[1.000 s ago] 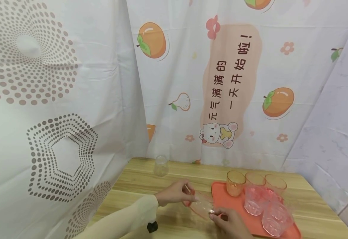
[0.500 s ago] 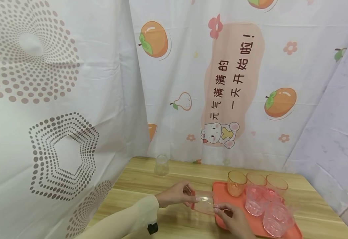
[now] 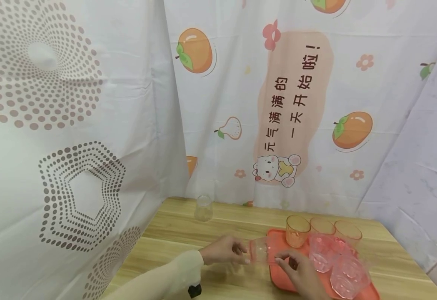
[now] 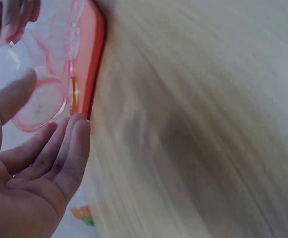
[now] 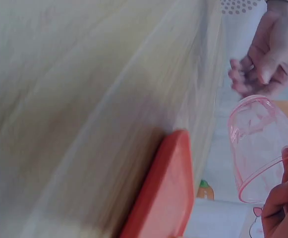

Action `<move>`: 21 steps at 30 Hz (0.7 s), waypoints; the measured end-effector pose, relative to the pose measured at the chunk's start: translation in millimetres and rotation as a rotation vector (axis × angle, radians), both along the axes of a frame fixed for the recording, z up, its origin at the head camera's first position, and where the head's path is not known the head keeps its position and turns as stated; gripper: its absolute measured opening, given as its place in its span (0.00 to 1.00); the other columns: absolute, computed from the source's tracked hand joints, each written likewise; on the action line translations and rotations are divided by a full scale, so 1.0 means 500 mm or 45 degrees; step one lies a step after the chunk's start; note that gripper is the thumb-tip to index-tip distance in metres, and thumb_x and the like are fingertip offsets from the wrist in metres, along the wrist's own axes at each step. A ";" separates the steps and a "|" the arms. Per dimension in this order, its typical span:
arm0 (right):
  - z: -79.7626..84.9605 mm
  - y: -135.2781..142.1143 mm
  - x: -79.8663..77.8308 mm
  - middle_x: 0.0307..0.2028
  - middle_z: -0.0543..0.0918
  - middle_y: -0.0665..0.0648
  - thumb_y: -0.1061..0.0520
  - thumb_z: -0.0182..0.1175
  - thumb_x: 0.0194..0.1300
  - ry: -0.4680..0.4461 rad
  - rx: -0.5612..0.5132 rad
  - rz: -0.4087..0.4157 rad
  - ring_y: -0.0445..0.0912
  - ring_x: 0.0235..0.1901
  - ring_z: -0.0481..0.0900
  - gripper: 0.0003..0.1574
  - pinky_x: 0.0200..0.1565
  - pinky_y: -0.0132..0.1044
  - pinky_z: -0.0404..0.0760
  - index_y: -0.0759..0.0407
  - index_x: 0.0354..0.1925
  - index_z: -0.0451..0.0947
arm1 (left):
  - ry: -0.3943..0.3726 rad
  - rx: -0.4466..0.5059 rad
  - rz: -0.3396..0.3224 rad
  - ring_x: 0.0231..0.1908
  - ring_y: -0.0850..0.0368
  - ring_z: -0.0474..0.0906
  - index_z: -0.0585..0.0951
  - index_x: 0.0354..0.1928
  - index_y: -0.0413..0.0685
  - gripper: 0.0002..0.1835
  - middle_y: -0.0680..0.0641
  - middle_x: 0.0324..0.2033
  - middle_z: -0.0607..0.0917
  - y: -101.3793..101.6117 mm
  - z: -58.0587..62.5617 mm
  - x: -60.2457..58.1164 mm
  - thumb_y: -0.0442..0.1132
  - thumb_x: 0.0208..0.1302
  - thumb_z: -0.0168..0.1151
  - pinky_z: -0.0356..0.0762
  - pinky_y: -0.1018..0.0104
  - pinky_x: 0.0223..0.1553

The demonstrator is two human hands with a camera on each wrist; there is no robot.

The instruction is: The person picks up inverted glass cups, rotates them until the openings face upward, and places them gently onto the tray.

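Note:
My right hand (image 3: pixel 297 268) pinches a see-through pink cup (image 3: pixel 259 251) at its rim. The cup lies sideways in the air, its base toward the left hand and its mouth toward the right. Beside that base, my left hand (image 3: pixel 225 251) is apart from the cup with loosely bent fingers and holds nothing. In the left wrist view the thumb and fingers of the left hand (image 4: pixel 44 168) are spread, with the cup's pink base ring (image 4: pixel 19 121) beyond them. The right wrist view shows the cup (image 5: pixel 260 144) gripped near its rim by the right fingers (image 5: pixel 282 196).
A red tray (image 3: pixel 283 280) lies on the wooden table (image 3: pixel 181 233) at the right. On it stand an orange cup (image 3: pixel 297 234), paler orange cups (image 3: pixel 347 230) behind, and pink glasses (image 3: pixel 347 275) in front. A clear glass (image 3: pixel 203 210) stands at the back left.
Both hands held the cup before. The left hand has let go of its base, and the right hand has carried the cup slightly right, toward the tray.

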State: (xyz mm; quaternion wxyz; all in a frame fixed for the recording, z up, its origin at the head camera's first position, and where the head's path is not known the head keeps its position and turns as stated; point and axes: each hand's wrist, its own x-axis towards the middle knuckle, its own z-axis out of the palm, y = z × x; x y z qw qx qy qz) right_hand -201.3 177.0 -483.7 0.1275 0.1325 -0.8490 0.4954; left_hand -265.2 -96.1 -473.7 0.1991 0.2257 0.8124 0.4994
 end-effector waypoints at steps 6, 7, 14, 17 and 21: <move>-0.001 0.018 -0.016 0.25 0.77 0.38 0.65 0.74 0.59 0.295 0.119 -0.042 0.34 0.18 0.64 0.16 0.21 0.30 0.66 0.42 0.33 0.85 | 0.079 -0.075 -0.040 0.27 0.52 0.85 0.88 0.35 0.43 0.04 0.49 0.27 0.87 0.025 -0.029 0.009 0.36 0.67 0.69 0.83 0.62 0.29; 0.000 0.021 -0.019 0.26 0.77 0.37 0.65 0.74 0.58 0.333 0.139 -0.045 0.34 0.19 0.64 0.17 0.21 0.30 0.66 0.41 0.33 0.84 | 0.095 -0.094 -0.045 0.26 0.54 0.85 0.88 0.33 0.45 0.05 0.50 0.27 0.87 0.030 -0.033 0.010 0.36 0.68 0.69 0.83 0.64 0.29; 0.007 0.047 -0.035 0.27 0.77 0.36 0.67 0.76 0.54 0.501 0.254 -0.073 0.32 0.19 0.63 0.15 0.21 0.29 0.65 0.48 0.33 0.85 | 0.242 -0.207 -0.087 0.16 0.65 0.75 0.88 0.29 0.46 0.09 0.54 0.19 0.84 0.069 -0.055 0.017 0.37 0.69 0.67 0.74 0.72 0.21; 0.012 0.058 -0.041 0.27 0.77 0.37 0.68 0.77 0.53 0.547 0.311 -0.103 0.32 0.19 0.63 0.14 0.21 0.29 0.65 0.50 0.33 0.86 | 0.242 -0.213 -0.092 0.15 0.64 0.75 0.87 0.28 0.46 0.10 0.54 0.17 0.84 0.084 -0.058 0.022 0.38 0.69 0.67 0.73 0.72 0.18; 0.017 0.070 -0.047 0.26 0.77 0.36 0.65 0.76 0.56 0.485 0.393 -0.145 0.32 0.20 0.63 0.12 0.21 0.30 0.65 0.49 0.34 0.86 | 0.205 -0.198 -0.070 0.15 0.62 0.77 0.87 0.29 0.44 0.09 0.53 0.18 0.84 0.099 -0.058 0.031 0.36 0.69 0.67 0.74 0.72 0.18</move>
